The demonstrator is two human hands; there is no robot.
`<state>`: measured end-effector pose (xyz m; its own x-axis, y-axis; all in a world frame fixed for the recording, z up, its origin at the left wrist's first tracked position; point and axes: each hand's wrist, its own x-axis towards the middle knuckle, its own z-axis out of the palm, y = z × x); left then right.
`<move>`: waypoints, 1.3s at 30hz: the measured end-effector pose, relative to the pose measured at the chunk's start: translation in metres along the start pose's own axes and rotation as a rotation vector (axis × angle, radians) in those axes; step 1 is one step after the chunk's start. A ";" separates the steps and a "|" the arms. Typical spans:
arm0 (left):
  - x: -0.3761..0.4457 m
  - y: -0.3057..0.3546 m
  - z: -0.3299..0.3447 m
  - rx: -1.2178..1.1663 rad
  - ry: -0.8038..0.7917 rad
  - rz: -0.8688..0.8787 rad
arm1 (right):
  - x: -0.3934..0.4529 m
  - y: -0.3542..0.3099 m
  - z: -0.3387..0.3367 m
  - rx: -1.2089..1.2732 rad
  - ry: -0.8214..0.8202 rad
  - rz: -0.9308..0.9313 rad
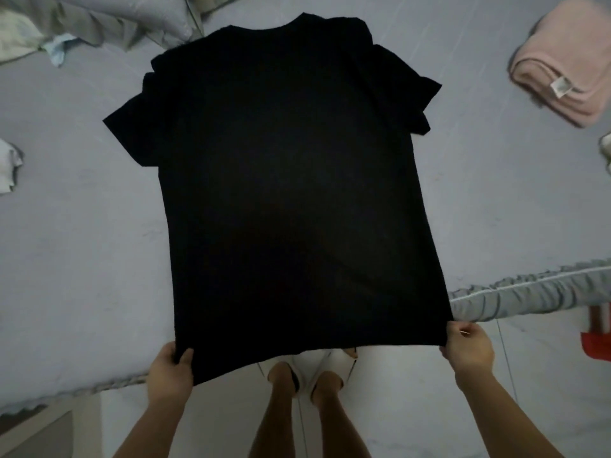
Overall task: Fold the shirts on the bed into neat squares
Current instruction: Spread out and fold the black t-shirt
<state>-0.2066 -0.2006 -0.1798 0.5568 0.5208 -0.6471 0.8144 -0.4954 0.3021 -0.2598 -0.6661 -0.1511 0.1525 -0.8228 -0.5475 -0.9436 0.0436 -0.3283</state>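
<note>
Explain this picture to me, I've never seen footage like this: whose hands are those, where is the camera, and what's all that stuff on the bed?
There is no machine here. The one camera sits on a person's head and looks down, so you see their own arms, legs and slippers. The left hand and the right hand each pinch a bottom corner of a black shirt, spread out over the grey bed. A folded pink towel lies at far right, and crumpled pale laundry at far left.
</note>
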 end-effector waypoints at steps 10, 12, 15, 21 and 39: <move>-0.003 0.004 -0.004 0.404 -0.158 -0.042 | 0.016 -0.006 -0.007 -0.726 -0.281 -0.229; -0.003 0.012 -0.005 0.340 -0.147 -0.051 | 0.010 -0.016 -0.008 -0.601 -0.199 -0.237; -0.002 0.030 -0.008 0.198 -0.069 -0.043 | 0.007 -0.040 -0.010 -0.444 -0.203 -0.255; 0.030 0.090 -0.019 -0.056 0.056 0.045 | -0.002 -0.108 0.001 -0.569 -0.256 -0.306; 0.272 0.313 -0.108 -0.588 0.221 0.303 | -0.110 -0.300 0.213 -0.786 -0.237 -0.910</move>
<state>0.2173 -0.1390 -0.1852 0.7430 0.5790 -0.3357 0.5363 -0.2150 0.8162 0.0690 -0.4675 -0.1566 0.8210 -0.2473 -0.5146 -0.3731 -0.9147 -0.1556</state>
